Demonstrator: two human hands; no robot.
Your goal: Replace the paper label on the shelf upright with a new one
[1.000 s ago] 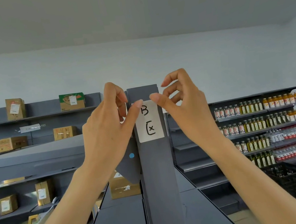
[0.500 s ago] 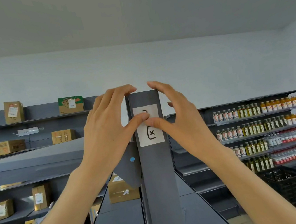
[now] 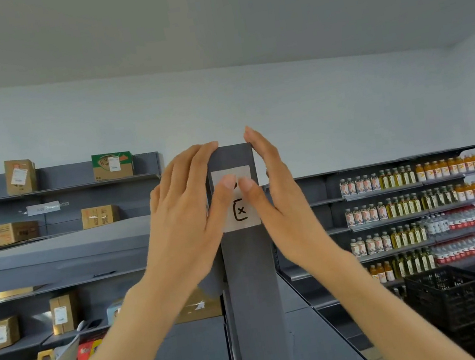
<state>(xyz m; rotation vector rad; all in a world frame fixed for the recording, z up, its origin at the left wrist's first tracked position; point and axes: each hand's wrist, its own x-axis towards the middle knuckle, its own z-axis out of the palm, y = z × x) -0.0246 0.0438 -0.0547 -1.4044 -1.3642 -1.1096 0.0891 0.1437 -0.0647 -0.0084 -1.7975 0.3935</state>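
Paper label lies flat on the shelf upright, long axis 12-to-6; left hand and right hand equally near, each grip spread, thumbs pressing its upper half.

Grey shelf upright with white paper label stuck near top.

We see white paper label stuck flat on front face of dark grey shelf upright, near its top. Label upright, roughly square, nearly as wide as upright. Black handwritten marks: bracket with small x in lower half; upper mark mostly covered. Upright vertical, centre frame.
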